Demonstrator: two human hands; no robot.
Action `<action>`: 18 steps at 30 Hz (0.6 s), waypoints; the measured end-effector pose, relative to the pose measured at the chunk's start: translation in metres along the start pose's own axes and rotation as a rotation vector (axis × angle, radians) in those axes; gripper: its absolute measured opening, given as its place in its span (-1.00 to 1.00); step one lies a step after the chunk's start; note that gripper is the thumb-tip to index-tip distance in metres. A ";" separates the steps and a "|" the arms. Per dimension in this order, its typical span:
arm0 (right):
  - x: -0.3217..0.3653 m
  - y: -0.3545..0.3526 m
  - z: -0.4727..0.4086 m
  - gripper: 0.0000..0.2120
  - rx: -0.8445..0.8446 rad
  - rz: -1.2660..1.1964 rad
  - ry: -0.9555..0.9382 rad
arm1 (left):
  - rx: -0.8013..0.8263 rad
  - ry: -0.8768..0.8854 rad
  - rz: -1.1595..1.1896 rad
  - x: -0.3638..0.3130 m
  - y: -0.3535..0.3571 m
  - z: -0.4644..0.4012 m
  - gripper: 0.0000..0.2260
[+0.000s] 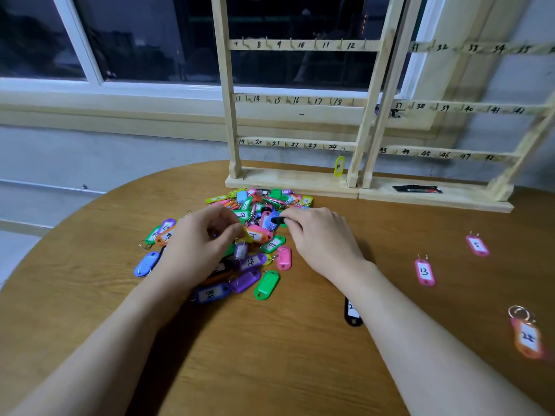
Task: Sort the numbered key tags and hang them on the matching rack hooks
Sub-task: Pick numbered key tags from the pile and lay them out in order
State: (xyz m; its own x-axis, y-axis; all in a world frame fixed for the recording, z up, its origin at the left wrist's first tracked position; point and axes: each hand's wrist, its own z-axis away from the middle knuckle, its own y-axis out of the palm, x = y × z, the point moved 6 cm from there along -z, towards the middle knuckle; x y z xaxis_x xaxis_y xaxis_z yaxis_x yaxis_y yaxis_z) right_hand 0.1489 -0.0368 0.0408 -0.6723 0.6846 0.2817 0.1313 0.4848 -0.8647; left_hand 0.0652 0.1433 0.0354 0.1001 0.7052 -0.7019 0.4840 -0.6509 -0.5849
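A heap of coloured numbered key tags [258, 235] lies on the round wooden table [270, 355] in front of two wooden racks. The left rack [300, 45] has hooks marked 7 to 24; the right rack [468, 108] shows 31 to 48. One yellow tag [339, 166] hangs near hook 24. My left hand [201, 241] rests on the heap and pinches a yellow tag [244, 232]. My right hand [321, 238] pinches a black tag [277, 220] at the heap's right side.
Set apart on the right lie pink tags 13 [424, 271] and 5 [477, 245] and an orange tag [527, 337]. A black tag [352, 313] lies partly under my right forearm. A black packet [417, 189] sits on the right rack's base. A window is behind.
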 end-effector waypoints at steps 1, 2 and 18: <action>-0.001 0.000 0.000 -0.70 0.002 0.005 0.009 | -0.001 -0.017 0.013 0.001 0.000 0.000 -0.91; -0.001 0.000 0.000 -0.70 0.002 0.009 0.016 | 0.002 -0.033 0.024 0.002 -0.001 0.000 -0.91; -0.002 -0.003 0.000 -0.76 0.073 -0.029 0.100 | -0.012 -0.085 0.135 0.009 -0.001 -0.003 -0.84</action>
State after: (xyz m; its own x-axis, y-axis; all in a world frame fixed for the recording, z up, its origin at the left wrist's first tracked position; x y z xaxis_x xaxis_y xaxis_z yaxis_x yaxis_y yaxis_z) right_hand 0.1500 -0.0391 0.0428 -0.5988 0.7233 0.3439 0.0572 0.4669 -0.8824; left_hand 0.0678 0.1513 0.0313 0.0915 0.5852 -0.8057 0.4813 -0.7343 -0.4787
